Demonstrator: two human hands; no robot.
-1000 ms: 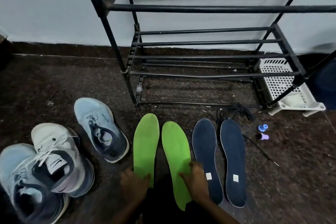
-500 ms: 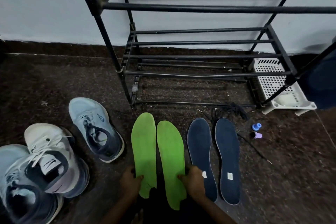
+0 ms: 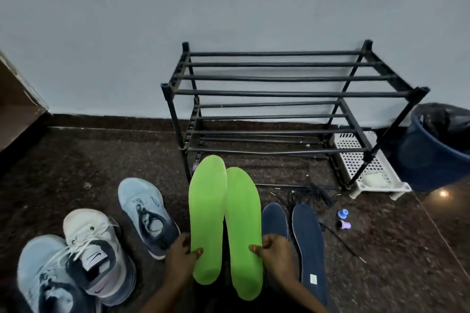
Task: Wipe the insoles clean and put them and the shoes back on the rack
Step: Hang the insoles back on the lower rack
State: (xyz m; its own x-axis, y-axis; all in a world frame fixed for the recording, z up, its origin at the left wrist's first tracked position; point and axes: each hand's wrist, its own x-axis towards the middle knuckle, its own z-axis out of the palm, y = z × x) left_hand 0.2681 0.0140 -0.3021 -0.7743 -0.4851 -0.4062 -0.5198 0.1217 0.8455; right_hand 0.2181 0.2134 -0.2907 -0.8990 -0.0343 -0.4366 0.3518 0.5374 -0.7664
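Left grip [image 3: 181,259] closed round left green insole [image 3: 207,221] near heel, thumb pressed on top. Right grip [image 3: 276,253] closed same way round right green insole [image 3: 244,231]. Both held side by side, inner edges touching, toes pointed at black rack [image 3: 292,94]. Navy insoles [image 3: 309,244] laid flat on floor, just right of right grip. Three shoes [image 3: 94,244] grouped at left. White basket [image 3: 361,160] tucked under rack's right end.

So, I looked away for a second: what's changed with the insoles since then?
The left hand and right hand took a grip on the green insoles, one each, and lifted them off the floor, toes toward the rack. Navy insoles and shoes stayed put.
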